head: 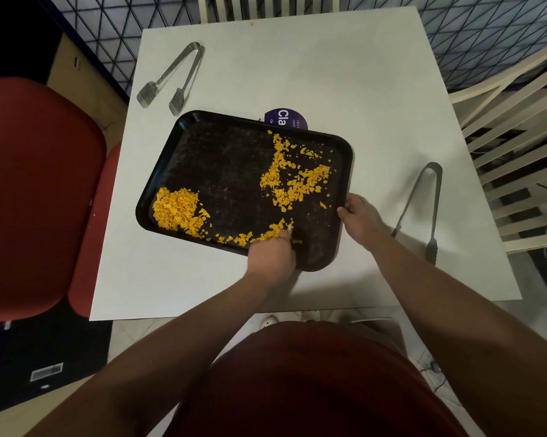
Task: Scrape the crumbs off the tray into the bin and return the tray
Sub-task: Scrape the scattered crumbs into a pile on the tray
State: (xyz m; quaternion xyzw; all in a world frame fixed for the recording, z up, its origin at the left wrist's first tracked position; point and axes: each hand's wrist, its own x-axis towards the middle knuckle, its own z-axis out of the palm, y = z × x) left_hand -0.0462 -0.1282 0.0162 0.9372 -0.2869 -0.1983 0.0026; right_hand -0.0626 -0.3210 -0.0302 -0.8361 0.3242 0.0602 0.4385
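White table point(297, 74) bore black tray point(221, 171); right hand point(358, 219) gripped its 3 o'clock rim, left hand point(270, 253) pinched a small white scraper point(289, 229); crumb pile point(177, 211) lay toward 9 o'clock of it

One black tray point(228, 171), two metal tongs point(171, 75) point(423, 206), one purple round sticker point(286, 118), two hands point(270, 252) point(362, 220), three patches of orange crumbs point(177, 211).

Tray point(228, 171): on the bench point(328, 74), between both hands.
Crumbs point(177, 211): in the tray, left of the left hand point(270, 253).
Tongs point(423, 209): just right of the right hand point(362, 220).
Second tongs point(171, 77): behind the tray.
Disc point(286, 118): possibly under the tray's far edge.
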